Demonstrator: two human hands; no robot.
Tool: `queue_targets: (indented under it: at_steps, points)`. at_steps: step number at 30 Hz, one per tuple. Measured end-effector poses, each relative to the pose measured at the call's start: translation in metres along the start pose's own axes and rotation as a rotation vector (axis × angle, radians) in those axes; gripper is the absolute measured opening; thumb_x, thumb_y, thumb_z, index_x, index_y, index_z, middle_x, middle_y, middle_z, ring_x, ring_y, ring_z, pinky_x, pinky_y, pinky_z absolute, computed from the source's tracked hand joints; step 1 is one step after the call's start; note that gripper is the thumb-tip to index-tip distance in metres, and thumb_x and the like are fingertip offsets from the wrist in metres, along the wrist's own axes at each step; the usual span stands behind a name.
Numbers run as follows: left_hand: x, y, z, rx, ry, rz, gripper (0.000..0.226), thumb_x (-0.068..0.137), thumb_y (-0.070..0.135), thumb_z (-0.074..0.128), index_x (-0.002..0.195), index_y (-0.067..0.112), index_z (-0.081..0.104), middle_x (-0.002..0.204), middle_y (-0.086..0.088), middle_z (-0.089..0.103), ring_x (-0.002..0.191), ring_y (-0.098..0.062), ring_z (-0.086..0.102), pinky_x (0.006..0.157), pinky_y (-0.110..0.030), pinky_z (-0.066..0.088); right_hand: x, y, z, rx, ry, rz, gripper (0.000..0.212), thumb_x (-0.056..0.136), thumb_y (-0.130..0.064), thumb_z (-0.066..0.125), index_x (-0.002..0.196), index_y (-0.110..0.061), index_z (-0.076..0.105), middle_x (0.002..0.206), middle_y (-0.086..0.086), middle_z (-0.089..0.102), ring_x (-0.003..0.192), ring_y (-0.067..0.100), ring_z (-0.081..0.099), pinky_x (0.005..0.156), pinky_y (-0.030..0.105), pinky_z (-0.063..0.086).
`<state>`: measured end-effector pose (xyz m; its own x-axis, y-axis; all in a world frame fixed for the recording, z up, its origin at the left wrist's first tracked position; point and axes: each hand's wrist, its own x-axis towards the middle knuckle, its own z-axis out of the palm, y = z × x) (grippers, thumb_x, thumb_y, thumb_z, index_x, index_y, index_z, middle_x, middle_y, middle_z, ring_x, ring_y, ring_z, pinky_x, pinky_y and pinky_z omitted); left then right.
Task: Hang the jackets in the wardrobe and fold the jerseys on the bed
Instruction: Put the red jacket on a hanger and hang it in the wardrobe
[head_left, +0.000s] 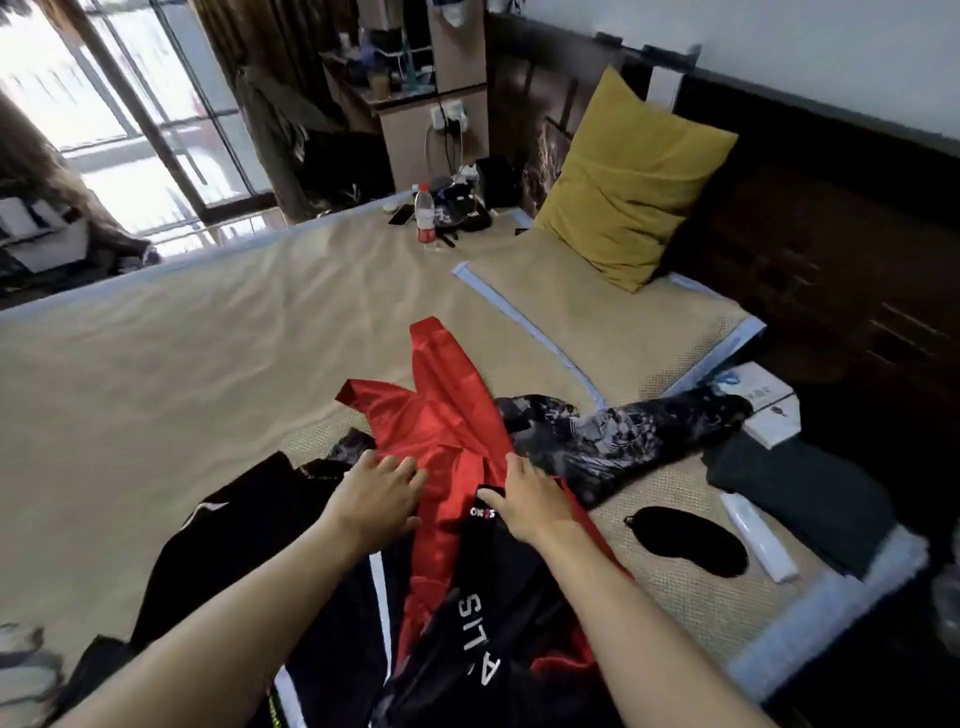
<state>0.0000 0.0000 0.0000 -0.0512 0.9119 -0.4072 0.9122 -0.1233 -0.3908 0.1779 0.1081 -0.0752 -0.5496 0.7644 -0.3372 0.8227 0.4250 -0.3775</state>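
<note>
We've got the red jersey (441, 415) spread unfolded mid-bed, left hand (376, 491) flat with fingers spread on it, right hand (524, 493) pressing its right edge, black garments (249, 525) near-left and patterned top (597, 441) right still unfolded, nothing hung.

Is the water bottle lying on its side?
No, the bottle stands upright at the far edge of the bed.
</note>
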Motion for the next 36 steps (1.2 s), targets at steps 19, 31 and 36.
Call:
queue_targets:
  at_steps: [19,31,36]
  points:
    - [0.044,-0.077,0.064,-1.036,0.103,-0.353,0.070,0.070,0.054,0.052,0.134,0.027,0.050,0.122,0.007,0.058,0.108,-0.015,0.060,0.099,-0.037,0.048,0.074,-0.011,0.047,0.772,0.127,-0.062,0.038,0.093,-0.034,0.072,0.064,-0.012,0.063,0.058,-0.006,0.062,0.057,0.001,0.051,0.062,0.036,0.044]
    - [0.019,-0.136,-0.185,-0.886,0.399,0.202,0.042,0.096,0.034,0.065,0.061,0.019,0.048,0.053,0.000,0.045,0.049,0.000,0.046,0.051,-0.016,0.030,-0.049,-0.070,-0.222,0.716,0.611,-0.154,0.033,0.085,-0.041,0.080,0.114,-0.030,0.068,0.099,-0.013,0.072,0.090,0.003,0.067,0.082,0.026,0.053]
    - [-0.019,-0.159,-0.270,-0.866,0.662,0.103,0.031,0.094,0.030,0.067,0.069,0.012,0.064,0.060,0.005,0.056,0.054,-0.007,0.048,0.055,-0.023,0.030,-0.160,-0.098,-0.196,0.611,0.740,-0.046,0.033,0.079,-0.054,0.077,0.101,-0.041,0.054,0.098,-0.018,0.060,0.095,0.005,0.059,0.081,0.027,0.050]
